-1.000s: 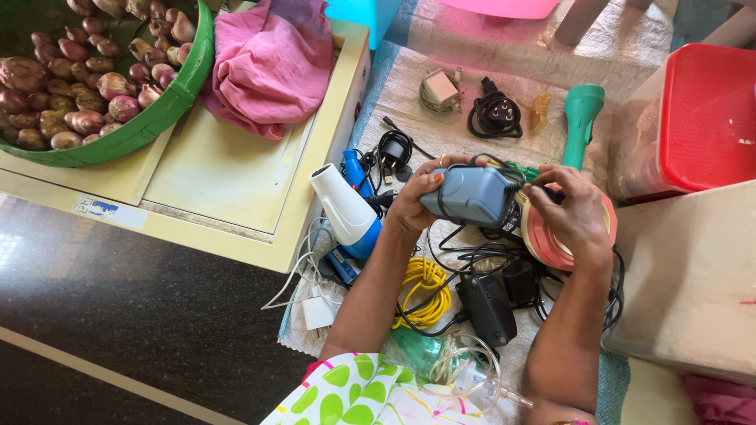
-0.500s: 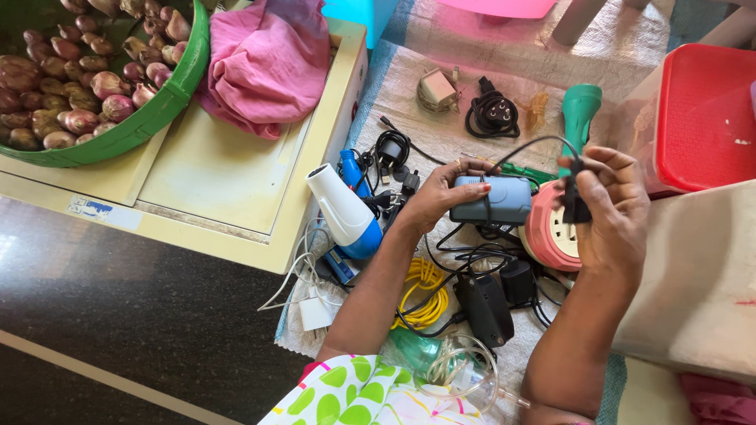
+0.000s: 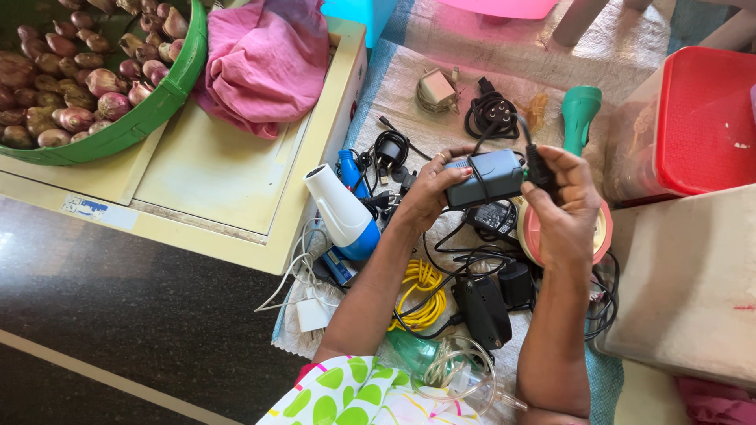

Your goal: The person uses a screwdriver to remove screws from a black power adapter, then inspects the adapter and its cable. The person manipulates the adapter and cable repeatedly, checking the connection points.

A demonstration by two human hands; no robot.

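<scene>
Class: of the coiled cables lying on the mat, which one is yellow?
The yellow cable coil beside the left forearm, below the hair dryer; the other coils, like the black plug lead, are dark.

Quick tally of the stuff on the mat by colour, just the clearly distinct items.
Grey: 1, adapter held in left hand, right hand on its cord
Black: 2, coiled cord, brick
Yellow: 1, cable
Green: 1, torch
White-blue: 1, dryer
Total: 6
</scene>
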